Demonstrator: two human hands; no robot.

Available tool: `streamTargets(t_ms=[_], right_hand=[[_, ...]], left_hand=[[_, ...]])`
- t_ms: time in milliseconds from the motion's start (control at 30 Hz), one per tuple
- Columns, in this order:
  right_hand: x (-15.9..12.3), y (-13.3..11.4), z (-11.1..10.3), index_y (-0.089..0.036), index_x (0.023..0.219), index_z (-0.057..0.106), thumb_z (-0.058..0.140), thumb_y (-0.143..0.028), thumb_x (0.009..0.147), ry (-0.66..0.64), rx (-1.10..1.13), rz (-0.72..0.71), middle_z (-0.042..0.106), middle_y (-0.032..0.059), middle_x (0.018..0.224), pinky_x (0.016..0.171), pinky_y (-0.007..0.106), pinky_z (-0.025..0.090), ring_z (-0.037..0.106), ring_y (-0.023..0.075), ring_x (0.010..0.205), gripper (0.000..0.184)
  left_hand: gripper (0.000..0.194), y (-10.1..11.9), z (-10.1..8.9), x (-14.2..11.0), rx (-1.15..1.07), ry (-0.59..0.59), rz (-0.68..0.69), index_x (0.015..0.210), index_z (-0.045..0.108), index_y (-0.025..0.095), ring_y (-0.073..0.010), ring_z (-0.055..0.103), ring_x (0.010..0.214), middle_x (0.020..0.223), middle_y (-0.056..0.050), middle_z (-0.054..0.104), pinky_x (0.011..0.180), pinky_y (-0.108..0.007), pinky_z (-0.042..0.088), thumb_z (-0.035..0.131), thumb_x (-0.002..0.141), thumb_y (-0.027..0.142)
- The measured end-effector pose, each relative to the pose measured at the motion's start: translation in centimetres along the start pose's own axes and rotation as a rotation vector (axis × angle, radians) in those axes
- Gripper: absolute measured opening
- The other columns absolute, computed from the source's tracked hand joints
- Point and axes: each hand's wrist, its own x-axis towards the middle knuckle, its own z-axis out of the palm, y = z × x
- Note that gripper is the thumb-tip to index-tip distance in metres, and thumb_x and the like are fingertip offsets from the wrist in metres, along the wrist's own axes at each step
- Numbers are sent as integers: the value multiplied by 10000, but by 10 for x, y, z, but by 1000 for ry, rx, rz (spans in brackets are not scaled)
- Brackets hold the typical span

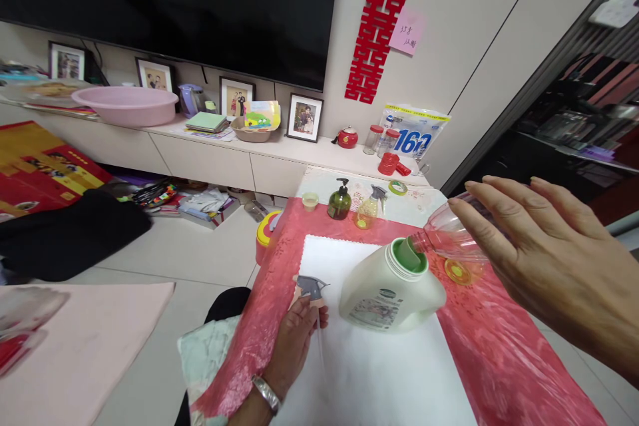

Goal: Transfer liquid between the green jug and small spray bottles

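My right hand (544, 259) holds a clear plastic bottle (449, 234) tipped on its side, its mouth at the green neck of a white detergent jug (392, 289). The jug stands on a white sheet (369, 366) spread over a red table cover (499, 353). My left hand (297, 339), with a silver watch at the wrist, is closed on a grey spray-pump head (312, 287) at the sheet's left edge; its thin tube hangs down. A yellow cap (455, 271) lies just behind the jug.
At the table's far end stand a dark green pump bottle (339, 202), a yellow spray bottle (368, 210), a small cup (310, 200) and a tape roll (398, 187). Beyond is a low cabinet (210, 160) with photo frames, a pink basin (124, 104) and jars.
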Motion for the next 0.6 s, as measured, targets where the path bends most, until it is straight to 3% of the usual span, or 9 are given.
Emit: streamTargets(t_ms=[600], right_hand=[[4,0,-9,-90,1381,355,206,-157,932,0,-24,-12,362,206,1428,1077,578,323,368,375,1327,478]], left_hand=[[397,-3,-2,1,7,-6,-6,897,672,155,-166,618,722,800,-62,711,740,-314,476,845,670,432]])
